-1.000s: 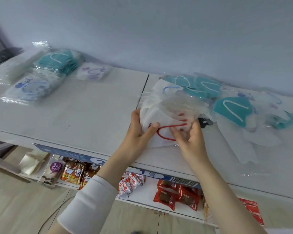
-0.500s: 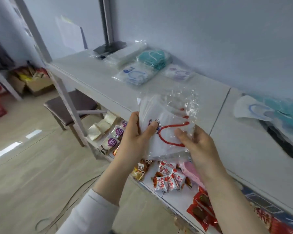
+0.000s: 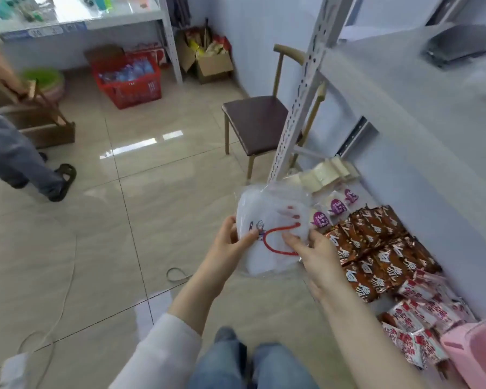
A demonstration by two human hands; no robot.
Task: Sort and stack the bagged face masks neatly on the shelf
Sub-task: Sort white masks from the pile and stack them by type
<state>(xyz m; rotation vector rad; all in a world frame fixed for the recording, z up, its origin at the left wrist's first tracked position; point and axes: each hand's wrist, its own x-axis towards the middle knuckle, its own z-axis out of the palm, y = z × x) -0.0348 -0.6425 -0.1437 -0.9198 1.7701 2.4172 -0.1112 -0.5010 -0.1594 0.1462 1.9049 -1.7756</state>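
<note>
A clear bag of white face masks with a red ear loop (image 3: 270,228) is held in front of me, above the floor. My left hand (image 3: 230,242) grips its left edge with the thumb on the front. My right hand (image 3: 312,254) pinches its lower right side, fingers behind the bag. The white shelf top (image 3: 421,113) runs along the right, blurred. The other bagged masks are out of view.
A lower shelf holds brown snack packs (image 3: 376,248) and red-white packs (image 3: 421,332). A brown-seated chair (image 3: 256,119) stands by the perforated shelf post (image 3: 300,91). A red basket (image 3: 129,80), cardboard boxes and another person's leg (image 3: 20,164) are on the tiled floor.
My view has swung left and down, away from the shelf top toward the floor. Both hands still hold the same mask bag, now off the shelf and over the floor.
</note>
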